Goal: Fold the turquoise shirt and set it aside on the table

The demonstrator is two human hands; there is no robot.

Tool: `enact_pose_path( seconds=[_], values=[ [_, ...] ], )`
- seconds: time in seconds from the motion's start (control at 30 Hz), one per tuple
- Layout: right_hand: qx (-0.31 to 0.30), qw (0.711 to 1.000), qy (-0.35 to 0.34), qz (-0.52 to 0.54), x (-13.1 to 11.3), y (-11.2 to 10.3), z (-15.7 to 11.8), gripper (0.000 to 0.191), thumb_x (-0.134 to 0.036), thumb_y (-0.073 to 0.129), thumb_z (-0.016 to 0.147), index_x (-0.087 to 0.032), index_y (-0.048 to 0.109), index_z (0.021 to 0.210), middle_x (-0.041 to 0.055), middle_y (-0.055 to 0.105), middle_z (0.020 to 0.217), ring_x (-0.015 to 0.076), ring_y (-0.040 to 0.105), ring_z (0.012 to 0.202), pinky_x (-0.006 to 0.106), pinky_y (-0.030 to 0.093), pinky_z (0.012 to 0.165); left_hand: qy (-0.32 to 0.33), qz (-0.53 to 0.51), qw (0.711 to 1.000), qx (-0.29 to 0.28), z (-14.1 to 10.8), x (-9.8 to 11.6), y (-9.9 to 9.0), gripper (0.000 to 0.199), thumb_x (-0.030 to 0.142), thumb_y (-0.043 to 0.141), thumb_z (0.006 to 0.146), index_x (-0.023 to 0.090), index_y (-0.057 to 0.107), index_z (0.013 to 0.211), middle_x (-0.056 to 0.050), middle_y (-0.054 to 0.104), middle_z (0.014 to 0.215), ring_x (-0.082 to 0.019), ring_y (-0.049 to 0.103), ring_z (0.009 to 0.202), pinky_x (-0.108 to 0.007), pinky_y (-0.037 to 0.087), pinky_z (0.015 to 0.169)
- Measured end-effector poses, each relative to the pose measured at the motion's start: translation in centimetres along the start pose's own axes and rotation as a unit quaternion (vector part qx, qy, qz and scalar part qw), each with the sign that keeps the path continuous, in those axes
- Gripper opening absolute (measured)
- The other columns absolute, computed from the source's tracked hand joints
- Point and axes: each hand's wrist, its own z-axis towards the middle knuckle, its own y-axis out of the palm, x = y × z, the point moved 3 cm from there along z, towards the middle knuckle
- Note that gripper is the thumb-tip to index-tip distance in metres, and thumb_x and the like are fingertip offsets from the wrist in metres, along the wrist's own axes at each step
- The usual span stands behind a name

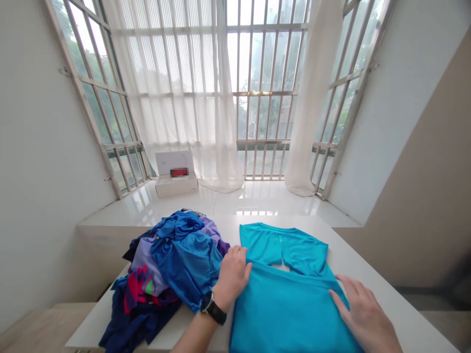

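A bright turquoise garment (290,309) lies spread on the white table in front of me. Its far part splits into two short panels with a small gap between them, and a straight edge crosses it nearer to me. My left hand (234,272), with a dark watch on the wrist, rests at the garment's left edge, thumb apart from the fingers. On the right edge lies my right hand (362,306), open, fingers stretched and thumb apart. Left of my left hand is a heap of crumpled clothes (187,260) in blue, lilac, navy and pink.
Behind the table is a white glossy window sill (228,201). An open white box (176,186) with a red item inside stands there. Sheer curtains (176,98) hang before barred windows, with walls on both sides. The white table's (390,294) edge runs along the right.
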Motion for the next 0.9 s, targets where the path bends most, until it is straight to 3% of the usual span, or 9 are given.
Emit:
enact_pose_path(
  seconds=[0.1, 0.2, 0.37, 0.67, 0.9],
  values=[
    [-0.020, 0.997, -0.059, -0.034, -2.4, 1.9, -0.6, 0.075, -0.067, 0.032, 0.089, -0.017, 0.056, 0.139, 0.0161, 0.050, 0.150, 0.0368, 0.040, 0.142, 0.055, 0.038, 0.114, 0.085, 0.004, 0.996, -0.037, -0.7, 2.6, 1.4, 0.063, 0.051, 0.046, 0.097, 0.017, 0.042, 0.150, -0.015, 0.036, 0.158, -0.036, 0.023, 0.148, -0.051, 0.020, 0.121],
    [-0.105, 0.992, -0.031, -0.062, -3.2, 4.5, -1.1, 0.085, -0.074, 0.034, 0.085, -0.019, 0.047, 0.149, 0.0119, 0.037, 0.161, 0.0354, 0.029, 0.149, 0.056, 0.030, 0.119, 0.118, -0.015, 0.987, -0.109, -1.2, 3.5, 3.1, 0.075, 0.061, 0.034, 0.099, 0.016, 0.027, 0.158, -0.015, 0.017, 0.166, -0.037, 0.006, 0.153, -0.060, 0.005, 0.123],
    [-0.174, 0.981, -0.007, -0.085, -3.3, 6.7, -0.5, 0.087, -0.076, 0.031, 0.087, -0.023, 0.037, 0.155, 0.0085, 0.032, 0.163, 0.0319, 0.026, 0.151, 0.054, 0.024, 0.123, 0.106, -0.026, 0.984, -0.141, -0.7, 1.7, 3.8, 0.077, 0.064, 0.029, 0.098, 0.017, 0.023, 0.160, -0.014, 0.014, 0.167, -0.036, 0.007, 0.153, -0.061, 0.002, 0.123],
    [-0.197, 0.973, -0.038, -0.111, -6.8, 8.4, 5.4, 0.079, -0.066, 0.033, 0.091, -0.021, 0.036, 0.155, 0.0104, 0.032, 0.163, 0.0299, 0.026, 0.151, 0.051, 0.024, 0.123, 0.064, 0.013, 0.991, -0.120, 3.0, -1.3, 3.3, 0.085, 0.071, 0.024, 0.096, 0.015, 0.026, 0.159, -0.015, 0.017, 0.166, -0.036, 0.008, 0.153, -0.059, 0.003, 0.123],
    [-0.198, 0.974, -0.047, -0.100, -6.3, 8.9, 5.9, 0.081, -0.069, 0.031, 0.091, -0.021, 0.034, 0.156, 0.0092, 0.030, 0.164, 0.0295, 0.024, 0.152, 0.050, 0.022, 0.124, 0.071, 0.021, 0.992, -0.098, 2.9, -1.4, 3.2, 0.080, 0.067, 0.018, 0.099, 0.015, 0.022, 0.160, -0.013, 0.019, 0.166, -0.032, 0.011, 0.153, -0.055, 0.007, 0.124]
  ],
)
